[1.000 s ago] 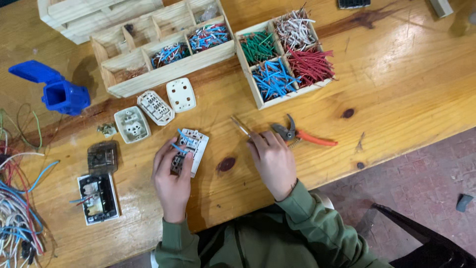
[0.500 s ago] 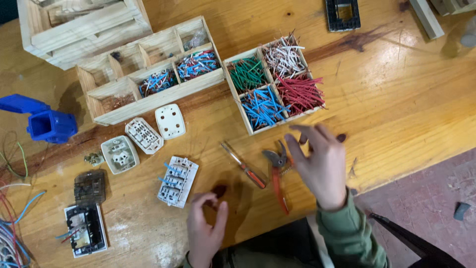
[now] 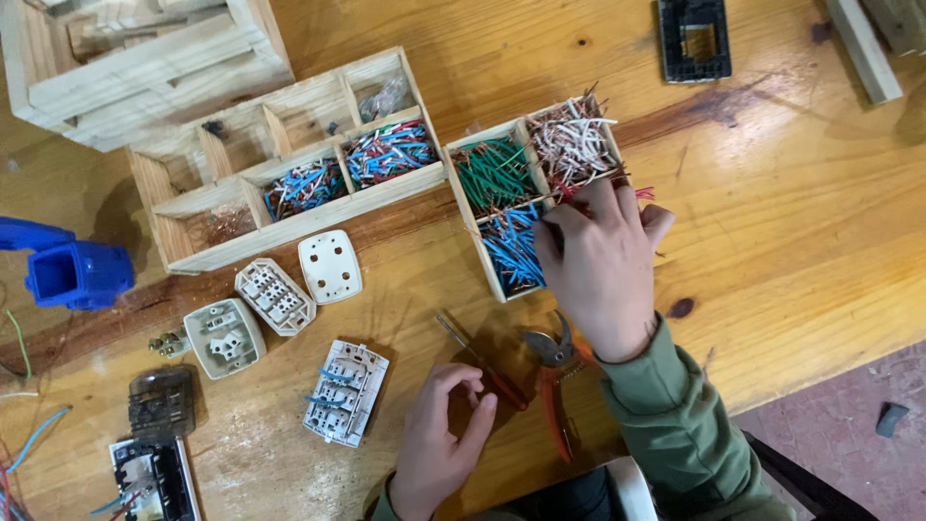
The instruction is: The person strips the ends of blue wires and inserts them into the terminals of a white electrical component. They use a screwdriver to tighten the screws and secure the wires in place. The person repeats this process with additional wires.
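Note:
My right hand (image 3: 603,265) reaches into a small wooden tray (image 3: 479,232) divided into four compartments of cut wires: green, white-brown, blue and red. The hand covers the red compartment, with fingertips at the blue wires (image 3: 508,253); whether it grips any wire is hidden. My left hand (image 3: 439,439) rests on the table with fingers loosely curled, holding nothing, next to a white switch module (image 3: 345,392) with blue wire ends. A red-handled screwdriver (image 3: 482,364) and orange-handled pliers (image 3: 557,381) lie between my hands.
A longer wooden compartment box (image 3: 289,217) with wire pieces lies at the back left, and a wooden crate (image 3: 145,68) behind it. White switch parts (image 3: 275,296), a blue plastic part (image 3: 72,275), and a black frame (image 3: 694,39) also lie on the table. The table's edge runs at lower right.
My right hand moved from the table near the pliers up into the wire tray. My left hand let go of the switch module and drew back toward me.

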